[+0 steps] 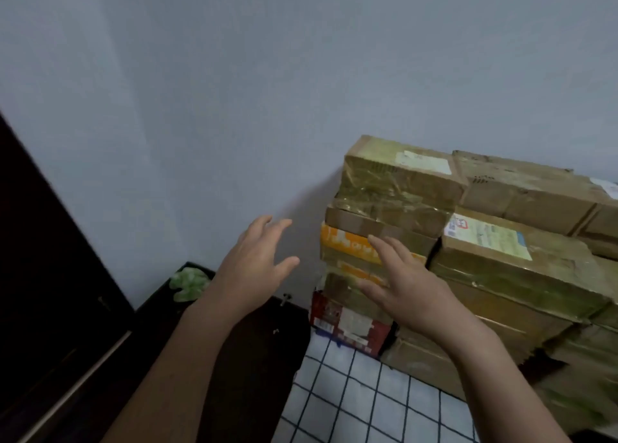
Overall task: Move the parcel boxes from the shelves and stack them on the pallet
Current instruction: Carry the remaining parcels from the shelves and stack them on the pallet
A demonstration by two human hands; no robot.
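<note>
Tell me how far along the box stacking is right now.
Done: a stack of parcel boxes stands several layers high against the wall. In hand: nothing; the left hand and right hand are open, fingers spread, by the stack's left column. Left: the shelves are out of view, so the number remaining cannot be told.

**One head-worn camera, looking down into the corner**

There is only one view, a wide-angle one carried on the person's head and aimed forward and down. It faces a pale wall (234, 91). The stack of parcel boxes (401, 182) sits close in at the right, its far side cut off by the frame edge. Both forearms reach in from the bottom edge, with the left hand (257, 268) and right hand (408, 292) near the middle. A checked cloth (368, 402) lies low beneath the lens, and a dark panel (50, 275) fills the left border.
</note>
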